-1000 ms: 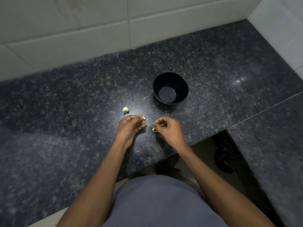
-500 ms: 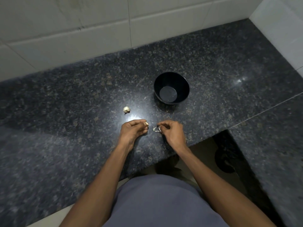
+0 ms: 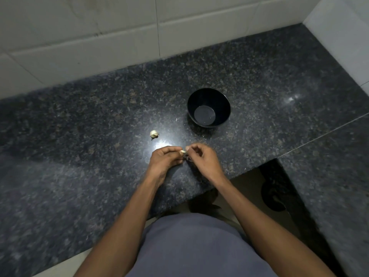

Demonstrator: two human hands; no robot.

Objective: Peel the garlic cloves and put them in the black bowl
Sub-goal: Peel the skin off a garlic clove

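Garlic clove sits pinched in my left hand, fingers curled round it just above the dark granite surface. My right hand meets it, fingertips nipping at the clove's end; whether they hold skin I cannot tell. Another garlic clove lies on the surface beyond my left hand. Black bowl stands further back, near my right hand, apart from both cloves.

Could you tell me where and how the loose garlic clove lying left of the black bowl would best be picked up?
Pinch the loose garlic clove across its plump middle with the fingers, coming straight down from above: it lies flat on the counter with open space all round.
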